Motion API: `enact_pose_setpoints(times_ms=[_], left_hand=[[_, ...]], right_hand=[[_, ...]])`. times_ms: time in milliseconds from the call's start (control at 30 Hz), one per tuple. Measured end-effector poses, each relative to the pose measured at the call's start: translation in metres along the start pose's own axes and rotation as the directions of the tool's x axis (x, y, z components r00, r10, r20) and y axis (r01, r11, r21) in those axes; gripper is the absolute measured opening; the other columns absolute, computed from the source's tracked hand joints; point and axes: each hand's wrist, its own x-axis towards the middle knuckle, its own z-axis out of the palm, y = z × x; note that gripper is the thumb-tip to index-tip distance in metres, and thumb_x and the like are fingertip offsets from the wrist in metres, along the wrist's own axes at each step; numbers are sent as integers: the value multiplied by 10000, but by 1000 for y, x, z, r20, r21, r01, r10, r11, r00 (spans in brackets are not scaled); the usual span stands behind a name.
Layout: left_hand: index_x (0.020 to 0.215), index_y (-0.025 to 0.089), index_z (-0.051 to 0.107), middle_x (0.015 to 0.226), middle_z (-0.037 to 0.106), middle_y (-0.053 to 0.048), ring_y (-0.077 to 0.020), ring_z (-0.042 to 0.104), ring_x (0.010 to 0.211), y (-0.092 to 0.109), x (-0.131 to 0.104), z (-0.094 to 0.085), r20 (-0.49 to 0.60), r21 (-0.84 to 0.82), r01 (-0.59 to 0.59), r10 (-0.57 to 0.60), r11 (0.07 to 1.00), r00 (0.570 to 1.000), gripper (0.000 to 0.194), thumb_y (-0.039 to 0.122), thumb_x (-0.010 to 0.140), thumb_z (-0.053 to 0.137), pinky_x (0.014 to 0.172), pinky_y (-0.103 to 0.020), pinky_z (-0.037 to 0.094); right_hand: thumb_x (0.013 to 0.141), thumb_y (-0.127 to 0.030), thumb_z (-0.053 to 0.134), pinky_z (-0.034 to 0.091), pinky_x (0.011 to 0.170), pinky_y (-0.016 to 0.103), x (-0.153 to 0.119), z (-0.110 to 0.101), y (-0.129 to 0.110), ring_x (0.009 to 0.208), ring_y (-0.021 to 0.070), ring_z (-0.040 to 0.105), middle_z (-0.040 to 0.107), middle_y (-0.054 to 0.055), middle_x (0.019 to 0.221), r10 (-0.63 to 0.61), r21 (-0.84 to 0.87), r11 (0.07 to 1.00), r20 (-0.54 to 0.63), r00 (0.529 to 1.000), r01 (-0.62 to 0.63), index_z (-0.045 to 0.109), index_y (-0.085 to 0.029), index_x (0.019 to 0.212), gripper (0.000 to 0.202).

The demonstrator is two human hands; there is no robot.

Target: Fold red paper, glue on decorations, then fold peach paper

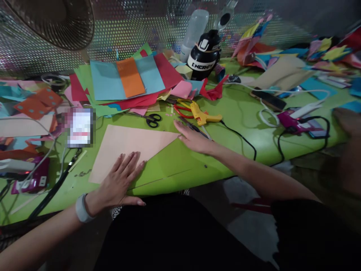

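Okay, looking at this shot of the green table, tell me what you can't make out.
All in the head view:
Pale paper: the part under the left hand is hidden by it.
Bright rectangle: its content is lost to pixelation.
Fan: its top is cut off by the upper edge.
Paper shapes, far right: blurred, some cut off by the right edge.

The front sheet (124, 141) is pale peach, the tabletop (180, 162) green, the orange card (38, 103) dotted.

Left hand (120, 183) lies palm down, fingers (130, 161) parted; right hand (195, 139) reaches inward.
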Motion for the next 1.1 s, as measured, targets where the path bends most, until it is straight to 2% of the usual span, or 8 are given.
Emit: enact_pose_setpoints(times_ms=[100, 200, 267, 367, 600, 700, 800, 1100], left_hand=[[1600, 180, 0, 1651, 80, -193, -404, 148, 1504, 1, -1, -1, 4, -13, 8, -8, 1000, 1000, 1146, 866, 775, 403, 1210, -543, 46], [1600, 182, 36, 1653, 88, -180, -390, 148, 1508, 0, 1, -4, 25, -51, 5, -4, 999, 1000, 1124, 857, 782, 408, 1215, -537, 64], [1599, 188, 71, 1654, 101, -167, -370, 143, 1513, -4, 3, -6, 55, -77, -7, 11, 997, 998, 1091, 842, 796, 416, 1220, -528, 71], [1595, 221, 114, 1655, 121, -137, -344, 135, 1520, -12, 4, -9, 91, -99, -30, 39, 995, 995, 1019, 805, 825, 440, 1226, -528, 61], [1578, 300, 208, 1659, 129, -85, -333, 127, 1524, -22, 2, -13, 76, -158, -48, 61, 986, 995, 928, 751, 831, 525, 1234, -532, 54], [1570, 336, 225, 1657, 157, -58, -331, 152, 1520, -22, 1, -17, 63, -174, -36, 48, 984, 997, 913, 752, 821, 540, 1235, -533, 58], [1569, 339, 225, 1655, 171, -59, -334, 171, 1516, -21, -9, -24, 77, -166, -13, 26, 986, 997, 904, 758, 825, 524, 1230, -538, 71], [1552, 316, 302, 1647, 210, -72, -341, 185, 1511, -24, -74, -43, 131, -65, 146, -137, 987, 982, 837, 754, 858, 466, 1224, -535, 95]], right_hand=[[929, -207, 300, 255, 1224, 491, -1, 0, -9, 1501, 244, 256, 300, 66, 1621, 2, 30, 1000, -143, 990, 2, 137, -189, 1599, 689], [939, -311, 366, 344, 1168, 523, 5, 3, -30, 1413, 298, 413, 484, 111, 1503, -7, 32, 999, -230, 973, 15, 357, -169, 1534, 612], [927, -402, 438, 397, 1115, 546, 10, 5, -46, 1333, 340, 488, 564, 132, 1414, -25, 2, 1000, -205, 978, 26, 493, -159, 1446, 576], [903, -465, 504, 451, 1036, 569, 15, 6, -59, 1258, 373, 534, 600, 134, 1351, -43, -49, 998, -160, 986, 35, 560, -186, 1380, 556], [805, -518, 658, 537, 762, 411, 20, -2, -53, 929, 307, 677, 703, 131, 1120, 129, 122, 986, -95, 987, -117, 619, -200, 1285, 577], [806, -496, 658, 476, 611, 340, 22, -6, -51, 724, 246, 656, 722, 87, 909, 106, 199, 975, -30, 994, -98, 663, -208, 1178, 471], [816, -465, 633, 400, 551, 298, 20, -8, -51, 596, 186, 578, 656, 19, 732, 75, 291, 954, 11, 997, -75, 671, -195, 1088, 385], [752, -549, 689, 303, 475, 252, 9, -3, -47, 498, 125, 460, 532, -53, 617, 140, 544, 825, 64, 988, -152, 656, -192, 1008, 440]])
